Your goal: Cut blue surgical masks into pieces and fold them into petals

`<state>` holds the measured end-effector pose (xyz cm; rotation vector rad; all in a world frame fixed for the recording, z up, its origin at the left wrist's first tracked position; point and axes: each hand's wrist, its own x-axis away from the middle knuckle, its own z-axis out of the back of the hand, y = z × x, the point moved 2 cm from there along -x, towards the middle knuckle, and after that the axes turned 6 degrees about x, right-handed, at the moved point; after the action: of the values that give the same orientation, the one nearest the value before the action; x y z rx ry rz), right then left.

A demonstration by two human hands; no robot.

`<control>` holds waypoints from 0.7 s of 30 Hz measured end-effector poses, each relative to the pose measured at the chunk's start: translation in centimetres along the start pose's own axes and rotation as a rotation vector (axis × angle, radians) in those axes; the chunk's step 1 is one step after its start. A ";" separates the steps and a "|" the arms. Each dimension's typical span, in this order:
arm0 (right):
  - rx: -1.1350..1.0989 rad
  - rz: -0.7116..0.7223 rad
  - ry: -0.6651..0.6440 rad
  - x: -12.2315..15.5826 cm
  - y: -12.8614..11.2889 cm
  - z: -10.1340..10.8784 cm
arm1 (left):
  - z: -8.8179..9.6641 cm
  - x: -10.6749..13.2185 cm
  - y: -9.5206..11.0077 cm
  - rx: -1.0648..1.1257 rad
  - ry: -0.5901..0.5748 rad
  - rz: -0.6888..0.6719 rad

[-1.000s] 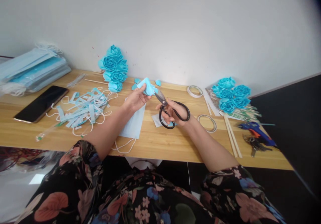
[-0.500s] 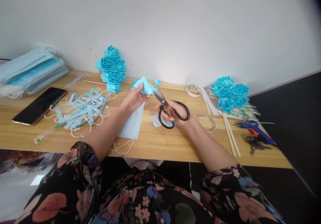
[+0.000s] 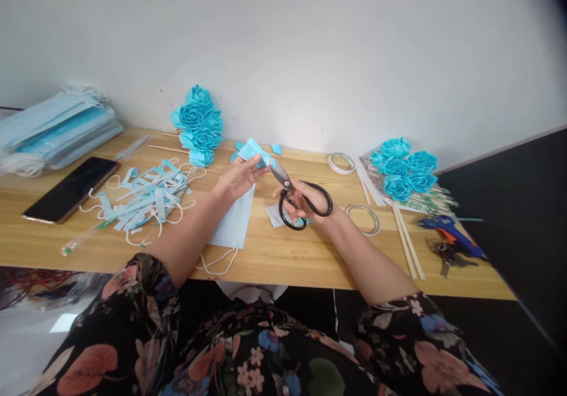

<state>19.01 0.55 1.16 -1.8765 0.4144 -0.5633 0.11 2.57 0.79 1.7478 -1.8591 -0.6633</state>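
Note:
Pinched in my left hand (image 3: 241, 176) is a folded piece of light blue mask fabric (image 3: 253, 150), held above the table. My right hand (image 3: 297, 200) grips black-handled scissors (image 3: 287, 184) by their loops, and the blades meet the right end of the fabric. Under my left hand lies a flat blue face mask (image 3: 233, 224) with its ear loop toward the front edge. A whitish piece of material (image 3: 275, 216) lies below the scissors. Small blue cut pieces (image 3: 276, 148) rest behind the hands.
Left on the wooden table (image 3: 283, 260) are a pile of mask strips (image 3: 150, 198), a phone (image 3: 71, 189) and stacked masks (image 3: 57, 127). Blue fabric roses stand at the back (image 3: 199, 124) and right (image 3: 398, 168). Tape rolls (image 3: 341, 163), sticks (image 3: 407, 242), a glue gun (image 3: 452, 233) and keys (image 3: 447, 257) lie right.
The scissor blades have come further onto the right end of the fabric. My left hand has turned the piece slightly and lowered a little.

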 end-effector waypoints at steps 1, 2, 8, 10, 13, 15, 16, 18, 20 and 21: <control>0.001 0.000 0.002 0.0 0.0 0.0 | 0.0 0.0 -0.1 -0.002 -0.017 0.000; 0.001 -0.001 0.005 0.0 0.0 0.0 | 0.1 0.0 -0.2 -0.004 -0.034 0.002; 0.009 0.003 0.010 0.0 0.1 0.2 | 0.2 -0.1 -0.5 -0.027 -0.115 0.015; 0.014 0.002 0.013 0.0 0.2 0.2 | 0.1 0.0 -0.5 -0.039 -0.135 0.020; 0.042 -0.005 0.037 -0.1 0.3 0.2 | -0.2 0.2 -0.5 -0.063 -0.145 0.032; 0.078 -0.017 0.044 -0.1 0.4 0.0 | -0.4 0.3 -0.5 -0.076 -0.132 0.033; 0.095 -0.025 0.047 -0.1 0.4 -0.1 | -0.4 0.3 -0.4 -0.080 -0.120 0.029; 0.118 -0.038 0.051 -0.1 0.4 -0.2 | -0.5 0.3 -0.4 -0.083 -0.093 0.014; 0.122 -0.033 0.055 -0.1 0.4 -0.2 | -0.5 0.2 -0.3 -0.079 -0.070 0.001; 0.121 -0.026 0.055 0.0 0.3 -0.1 | -0.5 0.1 -0.3 -0.076 -0.059 -0.004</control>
<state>18.89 0.34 0.90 -1.7562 0.3844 -0.6451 0.62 2.40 1.00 1.7014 -1.8446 -0.7843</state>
